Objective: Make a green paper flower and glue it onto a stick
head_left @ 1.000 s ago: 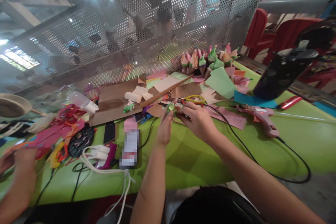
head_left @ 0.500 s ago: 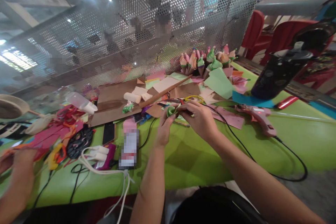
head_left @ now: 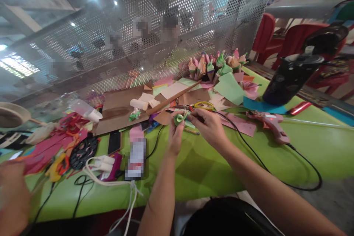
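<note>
Between the thumb and fingers of my left hand point(head_left: 176, 134) is a green paper roll point(head_left: 179, 118), coiled into a spiral that faces up. My right hand point(head_left: 207, 123) is closed in a pinch at the roll's right side, where the loose end of the paper strip comes out. Its fingertips partly cover that end. Under the hands, a slim dark tool point(head_left: 191, 131) lies on the green tablecloth point(head_left: 204, 169). Behind them are a yellow-handled tool point(head_left: 204, 105) and brown and pink paper scraps.
To the right lie a pink glue gun point(head_left: 272, 123) with a black cord and a black tumbler point(head_left: 290, 79). Paper ice cream cones point(head_left: 210, 68) stand at the back. On the left are a phone point(head_left: 136, 158), a power bank point(head_left: 112, 167), a black fan point(head_left: 84, 151) and another person's hand point(head_left: 12, 177).
The green paper has turned in my left hand so its coil faces up more clearly. My right fingertips have drawn slightly away from the coil. The other person's hand at left has shifted.
</note>
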The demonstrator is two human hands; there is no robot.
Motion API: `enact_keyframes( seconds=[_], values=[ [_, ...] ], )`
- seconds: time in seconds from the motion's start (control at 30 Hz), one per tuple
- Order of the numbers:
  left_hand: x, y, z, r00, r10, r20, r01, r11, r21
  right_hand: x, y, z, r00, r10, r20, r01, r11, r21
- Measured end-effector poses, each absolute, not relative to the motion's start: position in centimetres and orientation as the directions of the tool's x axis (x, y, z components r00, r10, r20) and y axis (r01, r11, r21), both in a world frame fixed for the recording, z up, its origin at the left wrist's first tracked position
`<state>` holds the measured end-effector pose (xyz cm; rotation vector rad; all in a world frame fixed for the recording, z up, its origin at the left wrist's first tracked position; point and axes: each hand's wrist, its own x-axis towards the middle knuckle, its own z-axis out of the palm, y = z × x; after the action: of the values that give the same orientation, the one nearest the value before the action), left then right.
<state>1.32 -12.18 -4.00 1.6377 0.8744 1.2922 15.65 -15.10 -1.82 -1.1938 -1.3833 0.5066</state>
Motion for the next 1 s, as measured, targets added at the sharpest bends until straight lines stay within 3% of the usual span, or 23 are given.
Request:
enact_keyframes(
  seconds=[0.27, 0.53, 0.77, 1.0],
  values=[
    [1.2, -12.6, -3.7, 0.239, 0.815, 0.528, 0.210, -0.574, 0.791, 15.2, -15.0, -2.2, 0.237, 0.900, 0.365, 0.132, 0.342, -0.930],
    [1.2, -12.5, -3.7, 0.321, 0.723, 0.611, 0.288, -0.689, 0.664, 15.3, -15.1, -2.1, 0.296, 0.893, 0.339, 0.167, 0.301, -0.939],
    [1.0, -12.9, -3.7, 0.338, 0.796, 0.502, 0.252, -0.591, 0.767, 16.1, -15.3, -1.7, 0.246, 0.857, 0.452, 0.338, 0.362, -0.869],
    [0.8, -12.9, -3.6, 0.334, 0.847, 0.414, 0.169, -0.486, 0.857, 16.3, -15.6, -2.1, 0.118, 0.738, 0.665, 0.653, 0.447, -0.611]
  ],
)
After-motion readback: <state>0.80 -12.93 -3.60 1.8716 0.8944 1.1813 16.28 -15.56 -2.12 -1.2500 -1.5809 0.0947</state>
